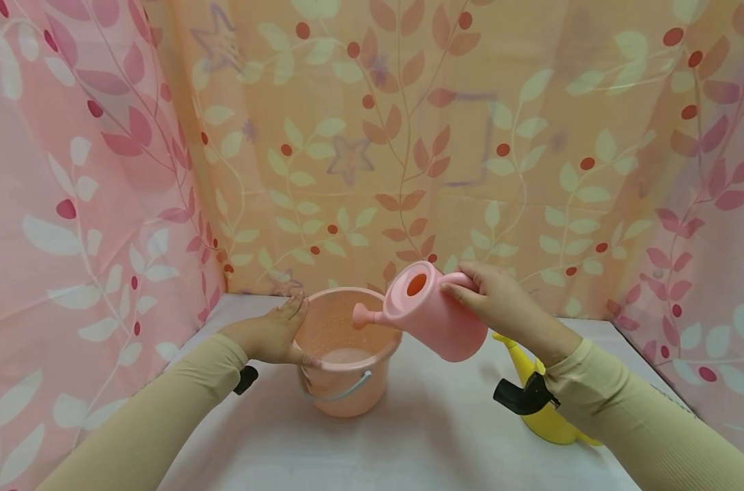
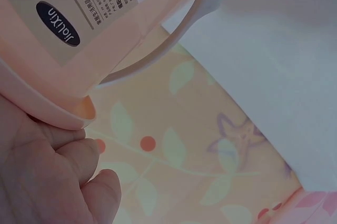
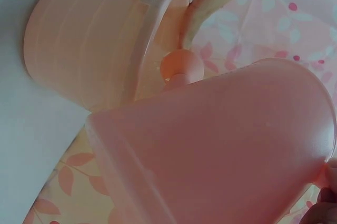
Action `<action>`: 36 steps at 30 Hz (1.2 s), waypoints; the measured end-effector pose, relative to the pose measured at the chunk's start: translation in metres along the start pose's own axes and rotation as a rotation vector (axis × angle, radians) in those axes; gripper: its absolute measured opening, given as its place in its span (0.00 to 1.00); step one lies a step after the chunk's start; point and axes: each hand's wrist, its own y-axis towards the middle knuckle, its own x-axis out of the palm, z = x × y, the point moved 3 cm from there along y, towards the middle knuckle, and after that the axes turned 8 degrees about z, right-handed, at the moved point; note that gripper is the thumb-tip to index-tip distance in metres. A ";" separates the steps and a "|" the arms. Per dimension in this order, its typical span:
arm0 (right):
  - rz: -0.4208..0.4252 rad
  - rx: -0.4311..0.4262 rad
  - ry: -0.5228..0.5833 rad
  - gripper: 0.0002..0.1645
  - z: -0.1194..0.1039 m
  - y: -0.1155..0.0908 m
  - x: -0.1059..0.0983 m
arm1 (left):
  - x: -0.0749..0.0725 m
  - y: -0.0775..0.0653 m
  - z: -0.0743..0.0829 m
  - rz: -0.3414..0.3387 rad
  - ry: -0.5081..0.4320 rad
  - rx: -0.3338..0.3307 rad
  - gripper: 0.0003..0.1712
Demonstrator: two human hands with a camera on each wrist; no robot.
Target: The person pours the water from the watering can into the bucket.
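Observation:
A peach plastic bucket (image 1: 353,392) with a pale handle stands upright on the table. My left hand (image 1: 273,334) rests on its rim at the left, thumb along the near edge and fingers stretched toward the back. In the left wrist view, fingers (image 2: 76,161) lie at the rim, close to a printed label (image 2: 58,24). My right hand (image 1: 497,296) grips the handle of a pink watering can (image 1: 442,324), held raised and tilted left. Its spout head (image 1: 362,316) points into the bucket's mouth. Faint pale specks show on the bucket's inner wall beside the spout.
A yellow watering can (image 1: 549,423) stands on the white table (image 1: 433,436), partly hidden behind my right wrist. Leaf-patterned cloth (image 1: 408,136) hangs at the back and both sides. Black wrist cameras (image 1: 525,395) jut out below the sleeves.

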 end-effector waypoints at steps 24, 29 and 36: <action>-0.003 -0.007 0.011 0.17 0.000 0.000 0.003 | -0.001 0.000 0.000 -0.003 -0.010 -0.009 0.70; -0.001 -0.016 -0.005 0.17 -0.001 0.000 0.002 | -0.001 0.000 0.001 -0.006 -0.005 -0.009 0.70; -0.006 -0.013 -0.003 0.18 -0.002 0.000 0.002 | -0.003 -0.001 0.003 -0.008 0.002 -0.006 0.69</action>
